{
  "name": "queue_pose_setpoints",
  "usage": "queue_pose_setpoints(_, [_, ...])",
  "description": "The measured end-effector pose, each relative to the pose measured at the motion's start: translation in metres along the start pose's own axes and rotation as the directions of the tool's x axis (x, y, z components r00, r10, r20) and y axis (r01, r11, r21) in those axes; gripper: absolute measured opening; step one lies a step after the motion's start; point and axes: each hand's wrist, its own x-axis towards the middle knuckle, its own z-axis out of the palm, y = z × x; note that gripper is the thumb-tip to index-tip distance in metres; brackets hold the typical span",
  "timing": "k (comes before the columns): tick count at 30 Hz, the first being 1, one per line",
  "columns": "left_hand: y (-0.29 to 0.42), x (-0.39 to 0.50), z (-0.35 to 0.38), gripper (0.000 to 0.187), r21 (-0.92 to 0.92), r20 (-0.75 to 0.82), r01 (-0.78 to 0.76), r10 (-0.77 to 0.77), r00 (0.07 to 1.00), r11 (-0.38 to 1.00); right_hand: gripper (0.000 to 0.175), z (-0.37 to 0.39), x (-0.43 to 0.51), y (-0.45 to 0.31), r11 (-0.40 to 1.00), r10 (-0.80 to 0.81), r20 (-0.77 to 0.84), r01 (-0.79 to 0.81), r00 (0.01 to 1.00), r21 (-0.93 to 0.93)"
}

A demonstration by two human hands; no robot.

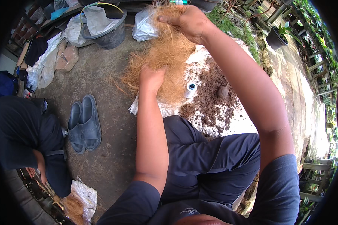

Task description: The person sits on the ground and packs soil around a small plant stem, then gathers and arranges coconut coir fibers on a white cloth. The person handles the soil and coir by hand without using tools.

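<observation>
A loose heap of brown coconut fibre (171, 56) lies over the far left part of a white woven sack (242, 119). My left hand (152, 77) is sunk in the heap's near side, its fingers buried among the strands. Farther off, my right hand (191, 22) grips a tuft of the fibre and pulls it up, with strands trailing down to the heap. A spool of white thread (190, 90) stands upright beside the fibre. To its right, dark soil (211, 84) is scattered over the sack, and a round brown lump (222, 92) rests on it.
A pair of grey slides (84, 123) sits on the concrete floor to the left. Beyond them stand a black bucket (108, 36) and a white plastic bag (145, 25). Another person (25, 135) sits at the left, near more fibre (74, 206). A potted plant (277, 36) is at the right.
</observation>
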Motion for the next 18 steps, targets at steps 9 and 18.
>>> queue_pose_setpoints(9, [-0.030,0.025,-0.021,0.039,0.150,-0.345,0.077,-0.021,0.938,0.986,0.032,-0.041,0.040,-0.009,0.988,0.016,-0.226,0.020,0.974,0.155])
queue_pose_setpoints(18, [0.011,0.005,-0.029,0.050,-0.354,-0.399,0.005,-0.156,0.904,0.935,0.089,-0.055,0.003,0.060,0.872,0.451,-0.259,-0.483,0.854,-0.075])
